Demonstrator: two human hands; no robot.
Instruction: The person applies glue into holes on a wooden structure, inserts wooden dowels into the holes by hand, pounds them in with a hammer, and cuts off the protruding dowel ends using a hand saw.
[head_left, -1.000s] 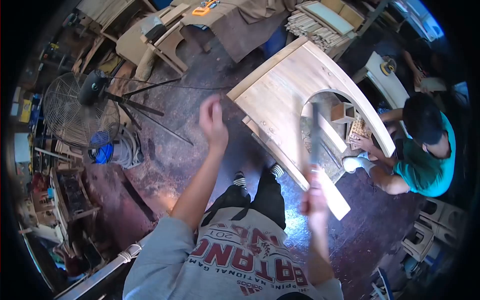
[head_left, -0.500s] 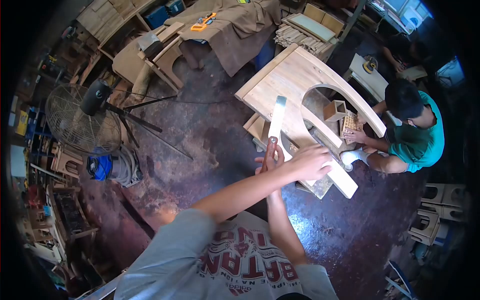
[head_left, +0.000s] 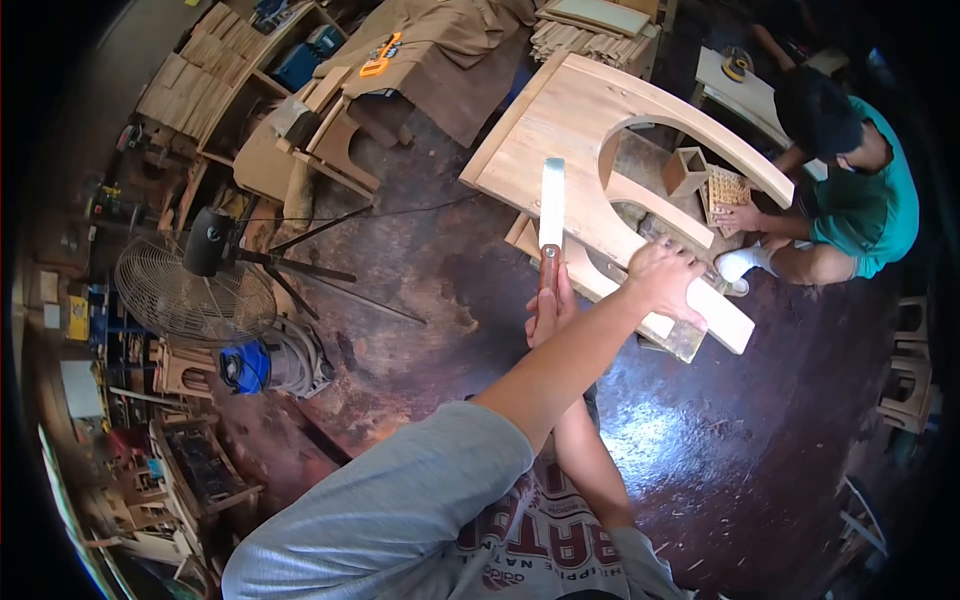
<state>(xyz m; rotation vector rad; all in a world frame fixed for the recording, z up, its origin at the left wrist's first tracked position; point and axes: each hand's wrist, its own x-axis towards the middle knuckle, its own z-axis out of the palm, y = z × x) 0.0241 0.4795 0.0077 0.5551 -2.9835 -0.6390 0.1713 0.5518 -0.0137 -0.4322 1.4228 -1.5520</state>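
My left hand (head_left: 667, 283) reaches across my other arm and lies on the pale leg of a wooden frame, its fingers spread over the wood. That wooden frame (head_left: 545, 125) has a flat panel and a large curved cutout. Beneath my left forearm, my right hand (head_left: 552, 308) is closed round the brown handle of a putty knife (head_left: 552, 205). Its long, light blade points away from me, above the panel's near edge. The forearm covers part of the right wrist.
A person in a green shirt (head_left: 870, 200) crouches at the right, a hand on a small wooden grid (head_left: 727, 195). A wooden box (head_left: 686, 170) stands beside it. On the left are a stand fan (head_left: 200, 280) and a blue vacuum (head_left: 245, 365). An orange tool (head_left: 380, 55) lies on brown cloth.
My left hand has moved right along the frame's leg, and its fingers have spread. The putty knife remains in my right hand, still pointing away. The camera view has shifted.
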